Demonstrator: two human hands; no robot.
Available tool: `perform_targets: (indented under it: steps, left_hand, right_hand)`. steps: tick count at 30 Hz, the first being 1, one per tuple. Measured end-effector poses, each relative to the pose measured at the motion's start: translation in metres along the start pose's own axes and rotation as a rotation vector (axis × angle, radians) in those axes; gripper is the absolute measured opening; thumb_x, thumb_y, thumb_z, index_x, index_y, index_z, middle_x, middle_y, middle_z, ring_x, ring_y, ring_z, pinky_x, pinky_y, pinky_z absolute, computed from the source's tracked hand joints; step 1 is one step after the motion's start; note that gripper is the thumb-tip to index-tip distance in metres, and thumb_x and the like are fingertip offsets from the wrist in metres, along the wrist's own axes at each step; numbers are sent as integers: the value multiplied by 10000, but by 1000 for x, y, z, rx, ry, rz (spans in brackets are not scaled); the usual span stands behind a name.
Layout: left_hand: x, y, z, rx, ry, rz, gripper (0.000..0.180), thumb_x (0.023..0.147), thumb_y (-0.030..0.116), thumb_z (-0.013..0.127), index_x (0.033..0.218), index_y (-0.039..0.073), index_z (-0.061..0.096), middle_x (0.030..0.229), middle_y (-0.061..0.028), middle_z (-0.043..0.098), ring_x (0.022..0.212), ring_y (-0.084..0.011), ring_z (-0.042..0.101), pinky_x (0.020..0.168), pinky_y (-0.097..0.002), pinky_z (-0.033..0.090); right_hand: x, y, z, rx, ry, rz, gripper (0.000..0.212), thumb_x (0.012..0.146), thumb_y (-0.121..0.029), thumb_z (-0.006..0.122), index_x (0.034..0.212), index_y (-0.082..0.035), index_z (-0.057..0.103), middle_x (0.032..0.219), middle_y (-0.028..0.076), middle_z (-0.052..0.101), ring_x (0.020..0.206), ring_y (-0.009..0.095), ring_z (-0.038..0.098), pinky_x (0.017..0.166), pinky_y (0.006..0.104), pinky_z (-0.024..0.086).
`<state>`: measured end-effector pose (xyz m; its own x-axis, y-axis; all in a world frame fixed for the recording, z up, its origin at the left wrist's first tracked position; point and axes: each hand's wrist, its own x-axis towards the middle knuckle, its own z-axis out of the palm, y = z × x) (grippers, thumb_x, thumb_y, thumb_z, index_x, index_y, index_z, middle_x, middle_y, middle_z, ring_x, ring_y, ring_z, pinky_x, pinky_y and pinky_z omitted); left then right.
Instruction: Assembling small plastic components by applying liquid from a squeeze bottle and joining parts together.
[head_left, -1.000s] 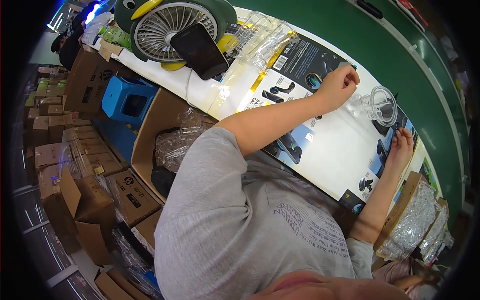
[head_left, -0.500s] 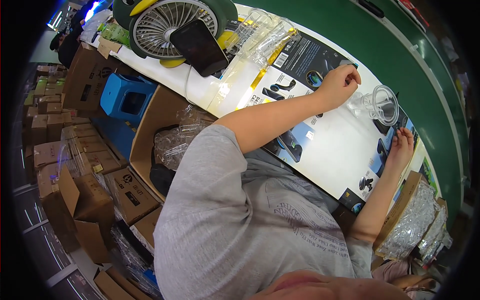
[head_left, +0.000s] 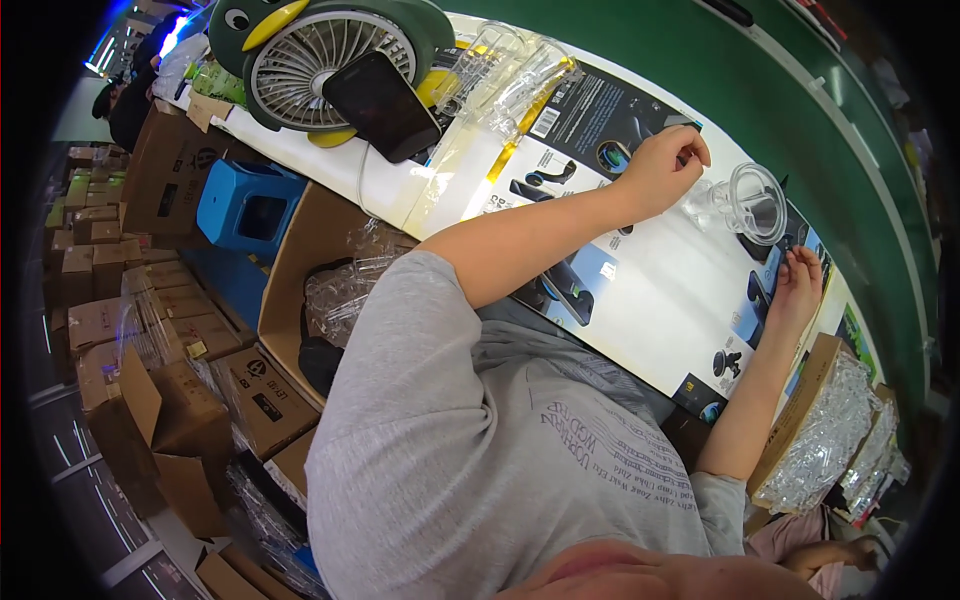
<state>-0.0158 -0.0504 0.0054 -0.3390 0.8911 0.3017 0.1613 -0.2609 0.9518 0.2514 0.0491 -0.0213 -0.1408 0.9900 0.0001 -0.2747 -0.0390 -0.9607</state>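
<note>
A clear plastic piece with a round rim (head_left: 757, 204) is on the far right part of the white worktop (head_left: 345, 170), between the two hands. The left hand (head_left: 662, 172) is just beside it, above the worktop. Its fingers are bent and curl in, with the tips not far apart, and I cannot tell if they have hold of anything. The right hand (head_left: 797, 288) is near the other side of the clear piece. Its fingers are bent too, a little way open, close to something small and dark, and I cannot tell if they grip it. Under and around the hands are printed pictures (head_left: 565, 290) of phones and holders. Farther left, more clear plastic pieces (head_left: 512, 82) lie in a bunch near a green fan (head_left: 325, 75) with a bird's eye and yellow beak. A black phone (head_left: 382, 107) stands tilted in front of the fan. Below the worktop's left part, an open brown box (head_left: 318, 228) holds more clear plastic. A blue stool (head_left: 250, 205) is next to that box, and lots of brown cartons (head_left: 165, 310) are piled up past it. On the right, another box (head_left: 790, 425) has shiny clear plastic in it.
</note>
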Motion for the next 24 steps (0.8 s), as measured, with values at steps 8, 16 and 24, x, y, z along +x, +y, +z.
perform_targets:
  steps: [8, 16, 24]
  left_hand:
    - [5, 45, -23, -132, 228, 289, 124, 781, 1, 477, 903, 21, 460, 824, -62, 535, 765, -127, 534, 693, -244, 426]
    - [-10, 98, -70, -185, 416, 557, 125, 819, -28, 427, 939, 9, 428, 855, -78, 519, 804, -125, 500, 757, -249, 415]
    - [-98, 54, -155, 208, 869, 364, 92, 830, -8, 422, 915, 12, 449, 844, -70, 526, 782, -129, 507, 722, -241, 417]
  right_hand:
    - [-11, -6, 16, -75, 27, 16, 141, 794, 14, 483, 908, -36, 550, 897, 20, 562, 779, 63, 525, 644, 166, 419]
    - [-16, -10, 19, -62, 42, 44, 154, 785, 20, 489, 883, -74, 560, 867, -18, 564, 759, 42, 515, 639, 150, 385]
    - [-17, -12, 21, -58, 26, 56, 147, 787, 10, 489, 889, -71, 557, 876, -19, 559, 766, 39, 511, 652, 146, 385]
